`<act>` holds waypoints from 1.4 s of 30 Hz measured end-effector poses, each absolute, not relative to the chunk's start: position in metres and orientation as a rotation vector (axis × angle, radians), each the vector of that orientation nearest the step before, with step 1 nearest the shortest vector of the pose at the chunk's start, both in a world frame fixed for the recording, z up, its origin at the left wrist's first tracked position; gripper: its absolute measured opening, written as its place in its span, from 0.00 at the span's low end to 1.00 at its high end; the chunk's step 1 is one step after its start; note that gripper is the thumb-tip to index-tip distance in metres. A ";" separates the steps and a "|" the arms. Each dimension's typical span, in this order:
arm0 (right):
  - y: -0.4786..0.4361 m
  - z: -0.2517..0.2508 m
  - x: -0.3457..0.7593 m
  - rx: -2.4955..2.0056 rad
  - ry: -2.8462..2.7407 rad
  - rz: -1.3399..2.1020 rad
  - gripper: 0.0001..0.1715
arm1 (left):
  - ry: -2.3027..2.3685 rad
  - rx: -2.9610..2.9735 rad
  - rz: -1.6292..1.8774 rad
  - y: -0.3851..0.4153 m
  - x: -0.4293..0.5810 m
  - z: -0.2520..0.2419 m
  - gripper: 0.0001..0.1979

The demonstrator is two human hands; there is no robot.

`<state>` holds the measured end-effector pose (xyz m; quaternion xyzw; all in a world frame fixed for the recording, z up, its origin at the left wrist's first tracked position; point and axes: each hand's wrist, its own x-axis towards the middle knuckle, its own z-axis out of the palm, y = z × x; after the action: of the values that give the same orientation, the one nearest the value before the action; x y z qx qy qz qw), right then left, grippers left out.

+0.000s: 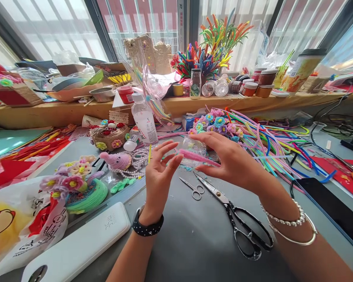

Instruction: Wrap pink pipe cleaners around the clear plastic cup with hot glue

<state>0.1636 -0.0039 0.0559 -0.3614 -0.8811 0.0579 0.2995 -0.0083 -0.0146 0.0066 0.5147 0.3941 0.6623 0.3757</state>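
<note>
The pink stem (197,156) lay between my two hands, raised over the near side of the table. My left hand (161,168) had its thumb and fingertips pinched together at the stem's near end, as far as I could tell. My right hand (231,158) was spread, thumb well apart from forefinger, with the other end reaching into that gap; whether a hidden finger touched it, I could not tell.

I judged the stem nearly weightless: soft and fuzzy outside, probably wired within, so it would bend easily and hold its curve. The nap seemed likely to give grip rather than slip, though squeezing hard might flatten it. A light fingertip pinch close to an end looked best, with a second hold further along to keep the length from swinging.

Beyond my right hand sprawled loose stems (267,147), seemingly just as pliant. Below the gap between my hands lay the small scissors (195,190), and below my right hand the big scissors (228,203), probably much heavier and stiffer.
</note>
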 end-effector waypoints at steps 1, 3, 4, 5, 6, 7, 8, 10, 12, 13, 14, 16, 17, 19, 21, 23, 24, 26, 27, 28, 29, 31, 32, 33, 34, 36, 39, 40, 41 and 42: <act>-0.004 0.056 0.165 -0.961 -2.358 0.153 0.34 | 1.018 1.327 1.711 -0.016 -0.010 0.007 0.11; -0.004 0.056 0.167 -0.971 -2.395 0.150 0.34 | 1.006 1.341 1.690 -0.017 -0.011 0.009 0.09; -0.003 0.056 0.167 -0.974 -2.411 0.147 0.34 | 0.998 1.347 1.660 -0.017 -0.012 0.010 0.10; -0.003 0.056 0.167 -0.974 -2.425 0.145 0.34 | 0.996 1.355 1.626 -0.018 -0.012 0.011 0.10; -0.003 0.055 0.167 -0.974 -2.436 0.143 0.33 | 0.999 1.361 1.597 -0.018 -0.011 0.011 0.10; -0.003 0.055 0.168 -0.975 -2.445 0.144 0.33 | 1.008 1.363 1.571 -0.017 -0.011 0.012 0.11; -0.003 0.055 0.168 -0.976 -2.453 0.145 0.33 | 1.020 1.360 1.550 -0.017 -0.011 0.012 0.11; -0.003 0.056 0.169 -0.983 -2.463 0.149 0.35 | 1.037 1.347 1.513 -0.017 -0.012 0.013 0.12; -0.003 0.057 0.170 -0.990 -2.462 0.149 0.35 | 1.031 1.326 1.469 -0.017 -0.012 0.013 0.11; -0.003 0.058 0.170 -0.991 -2.462 0.146 0.35 | 1.022 1.310 1.437 -0.017 -0.012 0.014 0.11; -0.003 0.058 0.171 -0.990 -2.464 0.145 0.35 | 1.010 1.291 1.405 -0.017 -0.013 0.014 0.11; -0.003 0.059 0.171 -0.984 -2.474 0.151 0.35 | 0.986 1.253 1.350 -0.018 -0.012 0.014 0.11; -0.003 0.059 0.171 -0.980 -2.481 0.158 0.35 | 0.976 1.236 1.330 -0.018 -0.012 0.014 0.10; -0.003 0.059 0.172 -0.979 -2.493 0.177 0.35 | 0.960 1.204 1.303 -0.018 -0.012 0.015 0.10; -0.003 0.059 0.172 -0.995 -2.500 0.193 0.35 | 0.953 1.167 1.301 -0.018 -0.011 0.016 0.09; -0.003 0.060 0.172 -1.031 -2.504 0.200 0.36 | 0.954 1.122 1.318 -0.018 -0.010 0.016 0.10; -0.003 0.060 0.173 -1.053 -2.505 0.200 0.36 | 0.956 1.094 1.329 -0.018 -0.009 0.017 0.10; -0.004 0.062 0.174 -1.087 -2.502 0.192 0.36 | 0.957 1.035 1.348 -0.018 -0.008 0.017 0.10; -0.005 0.063 0.176 -1.096 -2.493 0.188 0.36 | 0.958 1.010 1.354 -0.018 -0.007 0.016 0.10; -0.005 0.064 0.177 -1.101 -2.482 0.183 0.35 | 0.958 0.989 1.359 -0.018 -0.007 0.016 0.10; -0.005 0.065 0.178 -1.099 -2.470 0.178 0.33 | 0.956 0.973 1.361 -0.018 -0.006 0.016 0.10; -0.005 0.066 0.181 -1.089 -2.453 0.164 0.29 | 0.946 0.948 1.362 -0.017 -0.006 0.015 0.10; -0.004 0.066 0.182 -1.081 -2.450 0.156 0.27 | 0.938 0.935 1.361 -0.017 -0.006 0.015 0.10; -0.004 0.066 0.183 -1.073 -2.450 0.149 0.26 | 0.927 0.921 1.359 -0.017 -0.005 0.015 0.10; -0.003 0.065 0.184 -1.067 -2.451 0.143 0.26 | 0.915 0.907 1.358 -0.017 -0.005 0.015 0.11; -0.001 0.064 0.185 -1.060 -2.447 0.135 0.26 | 0.895 0.884 1.353 -0.016 -0.005 0.016 0.12; 0.001 0.062 0.186 -1.048 -2.454 0.131 0.26 | 0.888 0.866 1.349 -0.016 -0.005 0.017 0.13; 0.001 0.062 0.187 -1.042 -2.459 0.132 0.26 | 0.890 0.861 1.351 -0.016 -0.005 0.017 0.13; 0.001 0.062 0.187 -1.036 -2.464 0.134 0.27 | 0.892 0.854 1.356 -0.017 -0.005 0.017 0.12; 0.001 0.062 0.187 -1.035 -2.469 0.135 0.27 | 0.892 0.846 1.365 -0.017 -0.005 0.017 0.12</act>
<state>0.1872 0.0008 0.0621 -0.3759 -0.8967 0.0490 0.2285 -0.0046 -0.0167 0.0167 0.3661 0.3860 0.5904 0.6070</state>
